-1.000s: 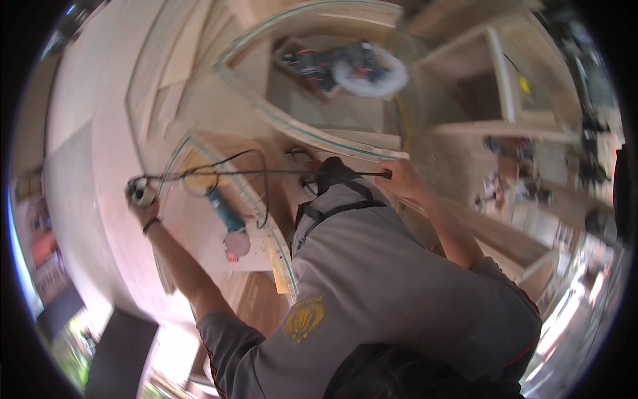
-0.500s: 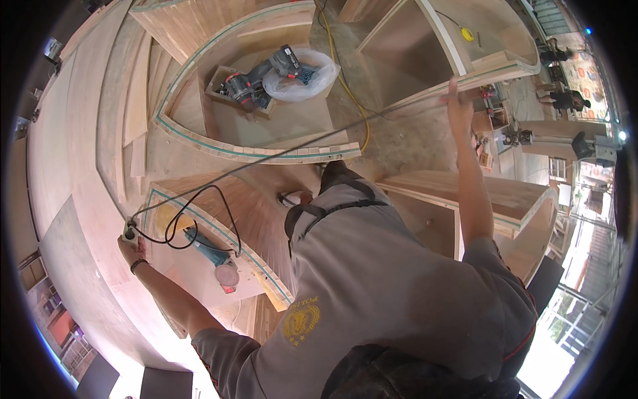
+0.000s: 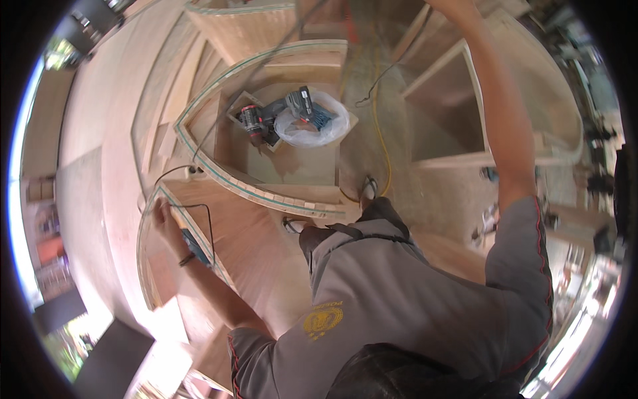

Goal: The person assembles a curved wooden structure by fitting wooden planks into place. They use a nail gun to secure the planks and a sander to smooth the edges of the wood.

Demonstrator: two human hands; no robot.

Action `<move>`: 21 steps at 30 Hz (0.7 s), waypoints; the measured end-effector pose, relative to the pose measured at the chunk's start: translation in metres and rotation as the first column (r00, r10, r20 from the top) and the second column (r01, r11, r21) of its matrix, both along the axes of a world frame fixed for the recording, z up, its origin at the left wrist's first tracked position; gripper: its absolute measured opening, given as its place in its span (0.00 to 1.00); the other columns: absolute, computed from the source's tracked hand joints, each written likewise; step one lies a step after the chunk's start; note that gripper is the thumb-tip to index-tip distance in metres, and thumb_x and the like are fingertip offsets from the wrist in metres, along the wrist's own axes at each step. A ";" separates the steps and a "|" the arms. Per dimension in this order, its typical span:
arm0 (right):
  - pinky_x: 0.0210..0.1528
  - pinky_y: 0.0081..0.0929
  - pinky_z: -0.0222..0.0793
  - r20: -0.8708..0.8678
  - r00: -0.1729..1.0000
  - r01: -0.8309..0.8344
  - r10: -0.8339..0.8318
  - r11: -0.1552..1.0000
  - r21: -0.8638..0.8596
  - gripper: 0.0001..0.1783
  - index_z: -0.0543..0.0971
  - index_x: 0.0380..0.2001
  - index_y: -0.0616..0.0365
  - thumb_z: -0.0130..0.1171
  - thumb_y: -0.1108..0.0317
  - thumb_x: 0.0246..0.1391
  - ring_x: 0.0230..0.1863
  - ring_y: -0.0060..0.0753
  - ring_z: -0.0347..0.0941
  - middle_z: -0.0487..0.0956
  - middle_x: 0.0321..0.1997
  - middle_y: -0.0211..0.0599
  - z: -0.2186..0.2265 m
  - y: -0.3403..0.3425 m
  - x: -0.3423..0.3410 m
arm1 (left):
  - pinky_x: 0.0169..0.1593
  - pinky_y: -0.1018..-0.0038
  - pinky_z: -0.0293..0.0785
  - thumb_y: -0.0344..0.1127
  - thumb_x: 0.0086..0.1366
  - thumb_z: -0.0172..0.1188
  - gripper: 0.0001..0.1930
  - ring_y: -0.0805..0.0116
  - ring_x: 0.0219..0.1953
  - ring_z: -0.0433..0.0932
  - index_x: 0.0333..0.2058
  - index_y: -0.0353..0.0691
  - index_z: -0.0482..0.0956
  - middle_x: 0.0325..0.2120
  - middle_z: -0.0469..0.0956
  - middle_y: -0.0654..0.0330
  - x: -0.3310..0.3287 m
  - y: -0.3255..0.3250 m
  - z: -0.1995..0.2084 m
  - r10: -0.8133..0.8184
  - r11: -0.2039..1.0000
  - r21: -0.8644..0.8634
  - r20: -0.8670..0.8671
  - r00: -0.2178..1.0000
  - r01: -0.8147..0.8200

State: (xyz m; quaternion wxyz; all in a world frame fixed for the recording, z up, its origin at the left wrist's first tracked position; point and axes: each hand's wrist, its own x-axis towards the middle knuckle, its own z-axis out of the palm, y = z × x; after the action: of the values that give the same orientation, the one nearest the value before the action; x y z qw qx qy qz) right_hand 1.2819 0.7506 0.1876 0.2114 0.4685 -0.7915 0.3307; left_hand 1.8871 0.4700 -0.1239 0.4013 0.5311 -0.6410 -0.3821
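Note:
At the top edge, partly cut off, my right hand (image 3: pixel 453 5) is closed on a dark power cord (image 3: pixel 393 65), whose slack hangs down over the floor. My left hand (image 3: pixel 161 214) is low over the corner of a curved wooden box (image 3: pixel 147 279), near another stretch of cord. Motion blur smears its fingers, so their grip cannot be made out. A small socket block (image 3: pixel 193 171) lies just beyond that corner. Partly hidden behind my left forearm, a teal angle grinder (image 3: pixel 197 247) rests in the box.
A curved wooden frame (image 3: pixel 266 199) ahead holds a cordless drill (image 3: pixel 252 123), a second power tool (image 3: pixel 299 103) and a clear plastic bag (image 3: pixel 309 133). A yellow cable (image 3: pixel 380 133) crosses the floor. Another wooden cabinet (image 3: pixel 452 106) stands at the right.
My left hand has let go of the socket block, which now lies on the wood. My right hand has risen to the top edge. The cord between them is no longer taut; the view has shifted.

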 end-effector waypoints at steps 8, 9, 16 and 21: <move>0.24 0.33 0.58 0.157 0.812 -0.565 0.562 0.825 -0.036 0.20 0.67 0.15 0.60 0.69 0.65 0.46 0.21 0.23 0.60 0.65 0.14 0.30 0.050 -0.062 -0.020 | 0.42 0.75 0.78 0.53 0.77 0.51 0.27 0.74 0.40 0.80 0.59 0.34 0.78 0.43 0.83 0.58 -0.224 0.216 0.095 -0.168 0.896 0.359 -0.270 0.948 0.261; 0.24 0.33 0.59 0.127 0.793 -0.598 0.595 0.801 -0.022 0.20 0.69 0.16 0.61 0.69 0.64 0.47 0.21 0.23 0.61 0.66 0.14 0.30 0.055 -0.046 -0.017 | 0.44 0.73 0.79 0.59 0.77 0.49 0.32 0.72 0.42 0.80 0.60 0.34 0.76 0.44 0.83 0.56 -0.249 0.217 0.095 -0.185 0.861 0.395 -0.344 0.921 0.320; 0.34 0.47 0.68 0.091 0.660 -0.747 0.746 0.639 0.184 0.22 0.79 0.25 0.59 0.66 0.49 0.55 0.28 0.52 0.77 0.79 0.25 0.50 0.021 0.032 -0.005 | 0.59 0.59 0.73 0.60 0.78 0.39 0.36 0.53 0.55 0.77 0.63 0.27 0.66 0.55 0.78 0.45 -0.267 0.113 0.058 0.066 0.761 0.124 -0.991 0.113 0.636; 0.35 0.45 0.70 0.402 0.676 -0.729 0.618 0.642 0.239 0.17 0.80 0.28 0.60 0.65 0.55 0.54 0.29 0.51 0.78 0.80 0.25 0.50 -0.075 0.026 -0.072 | 0.56 0.62 0.75 0.36 0.78 0.45 0.20 0.60 0.49 0.78 0.62 0.32 0.71 0.52 0.80 0.50 -0.204 -0.028 0.086 -0.029 0.908 0.065 -0.976 0.218 0.413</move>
State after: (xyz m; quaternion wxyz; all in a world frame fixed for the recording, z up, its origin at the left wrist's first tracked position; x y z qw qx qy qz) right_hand 1.2098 0.7767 0.1124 -0.1391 0.7105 -0.6262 0.2892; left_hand 1.6834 0.4424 -0.0380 0.5576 0.1440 -0.2623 -0.7743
